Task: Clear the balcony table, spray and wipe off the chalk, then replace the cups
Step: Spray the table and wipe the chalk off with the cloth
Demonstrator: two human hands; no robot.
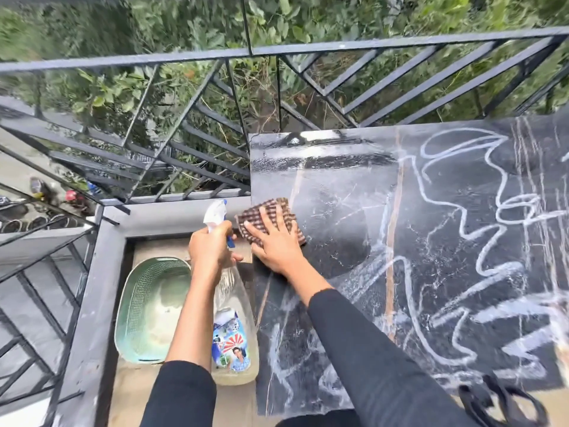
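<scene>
Along the balcony edge, railing [308,49]: dark metal bars with slanted struts run behind the table and down the left side, with thick green foliage beyond.
Table [338,180]: a black marble-look top, its far edge close to the railing; the far-left part looks wet and glossy.
Chalk [511,314]: white loops and thick strokes cover the right and near parts of the top, with fainter smears towards the near-left corner.
Ledge [101,303]: a grey curb under the railing, boxing in the floor left of the table.
Basket [135,303]: a pale green mesh basket on the floor between ledge and table, well below the tabletop.
Spray bottle [234,343]: clear, with a printed label and pale liquid low inside, hanging just off the table's left edge, beside the basket.
Strap [498,399]: black loops at the near-right corner, lying over the chalked surface.
Cloth [264,211]: brown-and-white checked, flat on the table near its left edge.
Right hand [277,245]: fingers spread straight, pressing down on the cloth; black sleeve.
Left hand [209,248]: wrapped round the bottle's neck under the white-and-blue trigger head, just left of the cloth.
</scene>
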